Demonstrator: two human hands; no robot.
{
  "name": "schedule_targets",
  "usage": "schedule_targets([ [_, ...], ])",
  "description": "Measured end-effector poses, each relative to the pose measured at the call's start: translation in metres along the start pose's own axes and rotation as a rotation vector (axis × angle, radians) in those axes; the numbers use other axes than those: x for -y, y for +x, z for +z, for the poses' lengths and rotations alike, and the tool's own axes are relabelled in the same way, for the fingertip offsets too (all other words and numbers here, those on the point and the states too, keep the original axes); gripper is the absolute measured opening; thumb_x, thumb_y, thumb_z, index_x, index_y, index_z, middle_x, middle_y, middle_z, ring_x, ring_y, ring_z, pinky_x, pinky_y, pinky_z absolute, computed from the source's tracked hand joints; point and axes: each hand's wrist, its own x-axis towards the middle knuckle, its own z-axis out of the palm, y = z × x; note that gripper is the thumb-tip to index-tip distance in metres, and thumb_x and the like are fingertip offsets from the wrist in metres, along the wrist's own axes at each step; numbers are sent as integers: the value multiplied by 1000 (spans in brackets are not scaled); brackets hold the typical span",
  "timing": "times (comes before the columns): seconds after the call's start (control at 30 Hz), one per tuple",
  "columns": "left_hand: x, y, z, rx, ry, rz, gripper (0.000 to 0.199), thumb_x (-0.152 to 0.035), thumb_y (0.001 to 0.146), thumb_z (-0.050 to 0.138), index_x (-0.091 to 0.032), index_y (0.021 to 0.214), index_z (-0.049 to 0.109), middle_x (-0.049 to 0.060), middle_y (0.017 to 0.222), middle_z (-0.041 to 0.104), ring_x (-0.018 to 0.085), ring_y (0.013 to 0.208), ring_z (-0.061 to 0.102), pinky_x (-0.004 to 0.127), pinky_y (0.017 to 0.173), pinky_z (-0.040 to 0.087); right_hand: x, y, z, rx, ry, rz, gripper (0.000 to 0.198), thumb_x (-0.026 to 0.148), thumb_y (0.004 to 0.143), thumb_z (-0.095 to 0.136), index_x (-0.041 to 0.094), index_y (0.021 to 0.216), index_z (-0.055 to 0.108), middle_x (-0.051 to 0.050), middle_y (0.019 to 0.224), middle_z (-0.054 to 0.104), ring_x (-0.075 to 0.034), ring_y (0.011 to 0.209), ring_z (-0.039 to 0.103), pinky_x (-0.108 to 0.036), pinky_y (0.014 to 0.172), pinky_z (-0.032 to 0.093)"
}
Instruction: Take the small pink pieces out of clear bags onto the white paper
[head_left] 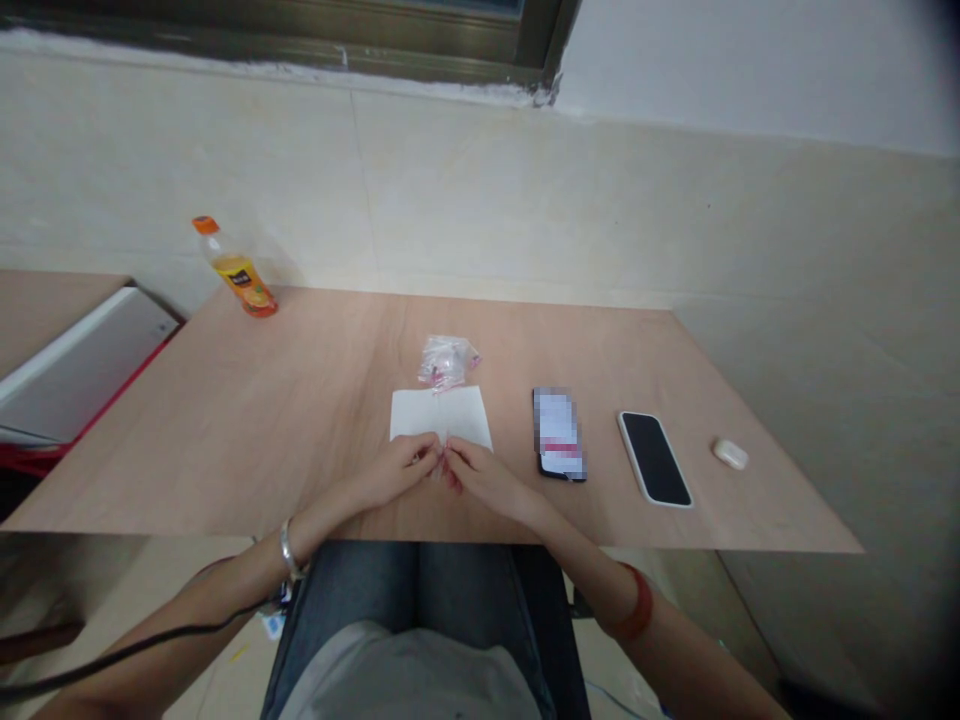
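A white sheet of paper [441, 417] lies flat on the desk [300, 420], near its front edge and about centred before the person. Both hands meet at the sheet's near edge: the left hand [396, 470] and the right hand [487, 478] pinch something small and pinkish between their fingertips, touching each other right over the paper's edge. What exactly is pinched is too small to tell; neither hand is relaxed, both are closed in a fine fingertip grip.

At 12 o'clock from the paper, just beyond its far edge, sits a small crumpled clear bag [448, 361] with pink bits inside. At 3 o'clock lie a phone with a lit screen [559, 434], then a dark phone [654, 458], then a small white case [730, 454], each apart from the next. At 10 o'clock, far back, a juice bottle [238, 270] stands tilted.

The likely risk is that the tiny piece slips from the fingertips and rolls off the near edge into the lap, since the grip sits so close to the desk's rim; a nudge of the wrists could also skid the loose paper.

Both forearms rise from below, wrists low, converging in a V; the left wrist carries a bangle [288, 549], the right a red band [638, 603].
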Motion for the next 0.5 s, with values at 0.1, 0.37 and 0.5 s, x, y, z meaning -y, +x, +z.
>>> schedule_targets([
  [0.1,-2,-2,0,-9,174,0,27,-29,88,38,-15,70,52,-1,64,53,12,64,48,24,64,34,4,-1,-1,-21,-180,-7,23,23,90,37,16,72,50,2,65,53,-9,60,48,-20,57,32],
  [0.37,-3,-4,6,-50,523,32,26,-27,86,42,-16,66,55,1,59,57,13,57,50,28,68,33,14,-7,1,-105,-536,95,20,25,86,46,17,75,61,-2,68,61,-11,59,48,-23,55,23],
  [0.5,-3,-2,1,-103,538,-46,22,-25,82,46,-16,65,56,2,61,60,14,60,53,28,71,35,12,-6,-4,-184,-609,143,19,28,85,50,17,74,62,-2,67,61,-11,58,49,-24,55,21],
])
